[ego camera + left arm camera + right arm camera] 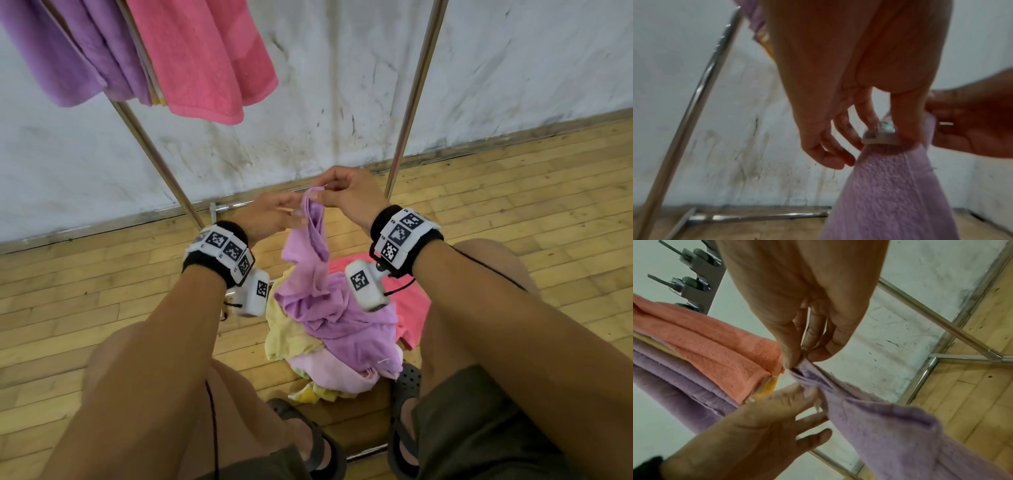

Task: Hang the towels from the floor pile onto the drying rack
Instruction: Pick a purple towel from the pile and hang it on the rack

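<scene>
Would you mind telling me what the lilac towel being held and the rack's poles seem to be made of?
Lilac towel: looks like soft terry cloth, matte, with a nubbly looped pile and a flat hemmed border. Rack poles: apparently polished metal, likely steel or chrome-plated, given bright reflective streaks.

Your drying rack (416, 92) runs off the top edge in the head view, so its upper rails cannot be checked. The hung purple towel (68, 51) and pink towel (205, 58) are cropped at that same edge. The lilac towel (318, 260) covers much of the floor pile (284, 335); the count of towels under it cannot be told. Your left wrist view is blurred; the tag (879, 134) on the towel there is unreadable
</scene>
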The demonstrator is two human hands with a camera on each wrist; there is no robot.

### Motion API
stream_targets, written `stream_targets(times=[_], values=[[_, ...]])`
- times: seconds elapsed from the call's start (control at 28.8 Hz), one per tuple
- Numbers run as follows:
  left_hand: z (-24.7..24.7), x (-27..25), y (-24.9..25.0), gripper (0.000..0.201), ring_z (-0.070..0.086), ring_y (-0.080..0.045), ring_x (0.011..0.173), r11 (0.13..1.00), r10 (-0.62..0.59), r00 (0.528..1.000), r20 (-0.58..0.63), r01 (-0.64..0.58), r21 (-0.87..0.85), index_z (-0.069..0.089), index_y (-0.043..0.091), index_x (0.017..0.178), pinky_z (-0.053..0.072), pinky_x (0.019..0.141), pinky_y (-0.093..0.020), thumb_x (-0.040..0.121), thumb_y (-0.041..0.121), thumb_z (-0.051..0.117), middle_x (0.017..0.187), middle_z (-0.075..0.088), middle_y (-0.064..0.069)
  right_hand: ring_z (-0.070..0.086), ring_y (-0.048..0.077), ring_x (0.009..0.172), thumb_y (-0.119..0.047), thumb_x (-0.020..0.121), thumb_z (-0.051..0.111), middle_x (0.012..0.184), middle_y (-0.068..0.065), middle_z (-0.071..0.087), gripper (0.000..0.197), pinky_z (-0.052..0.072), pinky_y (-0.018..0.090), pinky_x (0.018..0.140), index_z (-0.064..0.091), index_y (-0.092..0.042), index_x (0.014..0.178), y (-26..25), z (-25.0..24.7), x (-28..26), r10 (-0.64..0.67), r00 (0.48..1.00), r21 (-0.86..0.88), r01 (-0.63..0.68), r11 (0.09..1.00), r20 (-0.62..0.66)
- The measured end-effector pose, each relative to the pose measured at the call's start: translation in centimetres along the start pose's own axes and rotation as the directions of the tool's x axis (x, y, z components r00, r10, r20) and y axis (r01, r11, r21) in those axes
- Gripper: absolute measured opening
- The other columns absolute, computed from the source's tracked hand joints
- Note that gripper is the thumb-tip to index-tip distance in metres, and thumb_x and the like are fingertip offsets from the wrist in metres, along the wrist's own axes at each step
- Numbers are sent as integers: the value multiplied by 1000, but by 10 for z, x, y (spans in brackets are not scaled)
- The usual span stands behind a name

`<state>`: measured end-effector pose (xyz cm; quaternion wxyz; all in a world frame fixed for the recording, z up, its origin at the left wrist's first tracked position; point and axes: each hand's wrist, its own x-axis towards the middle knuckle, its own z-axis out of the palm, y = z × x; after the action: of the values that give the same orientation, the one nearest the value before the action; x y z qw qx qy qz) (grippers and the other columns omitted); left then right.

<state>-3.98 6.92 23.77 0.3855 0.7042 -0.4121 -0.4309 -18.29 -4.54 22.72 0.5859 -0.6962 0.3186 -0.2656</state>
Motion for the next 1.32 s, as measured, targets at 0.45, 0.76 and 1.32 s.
stream_targets(times=[0.45,0.76,1.32], values=[[-43,-14,134,18,50,-19,65,935,190,965,-179,-122,332,62,5,85,44,62,-31,82,-7,50,69,53,-6,65,18,74,-3,78,77,69,-2,66,13,60,38,73,71,-15,81,-137,-13,17,-142,983,12,144,989,-115],[-87,-38,224,30,42,-15,58,891,297,919,-260,-168,422,55,17,67,33,52,-24,76,-12,57,63,46,1,67,25,81,7,86,66,78,7,63,19,61,42,74,65,-11,79,-245,-25,28,-207,968,127,225,966,-139],[-149,-63,326,18,55,-7,42,861,394,801,-450,-150,487,61,13,70,43,41,-14,84,1,64,62,57,-1,66,18,73,7,86,65,82,2,63,22,62,43,71,67,-15,79,-348,-45,43,-432,890,31,440,897,-148]])
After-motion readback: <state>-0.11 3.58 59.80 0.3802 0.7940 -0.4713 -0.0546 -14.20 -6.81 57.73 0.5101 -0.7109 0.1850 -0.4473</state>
